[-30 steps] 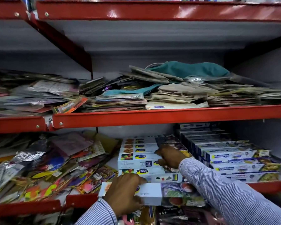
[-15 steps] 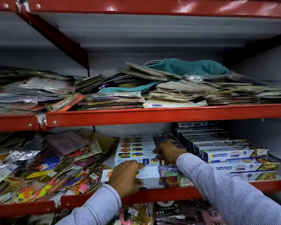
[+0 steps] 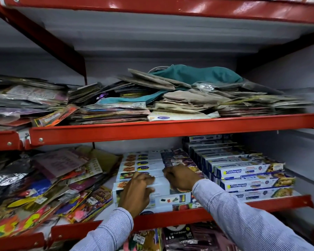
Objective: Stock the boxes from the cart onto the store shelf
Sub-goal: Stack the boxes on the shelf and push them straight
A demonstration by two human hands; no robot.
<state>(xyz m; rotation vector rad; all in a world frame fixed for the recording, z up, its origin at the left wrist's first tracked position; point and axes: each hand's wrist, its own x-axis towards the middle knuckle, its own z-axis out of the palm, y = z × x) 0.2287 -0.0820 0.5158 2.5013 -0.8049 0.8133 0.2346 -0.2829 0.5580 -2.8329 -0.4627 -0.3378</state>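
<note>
While packets (image 3: pixel 43 180) crowd the shelf (image 3: pixel 170 219) at left, the left hand (image 3: pixel 136 192) lies flat on the front box (image 3: pixel 159 195), fingers together; the right hand (image 3: pixel 181 178) curls over its far edge, blue boxes (image 3: pixel 243 171) beyond

A shop: red metal shelving (image 3: pixel 170 130) crammed with packaged goods (image 3: pixel 250 172).

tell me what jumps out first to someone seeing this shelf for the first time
The two bare hands, left hand and right hand, in striped blue-white sleeves, press on the stack of long white cardboard boxes at the middle of the lower red metal shelf. Right of them stands a neat stepped row of blue-and-white Freshwrapp boxes. Above, a teal cloth bag tops a messy heap of flat brown packets.
</note>
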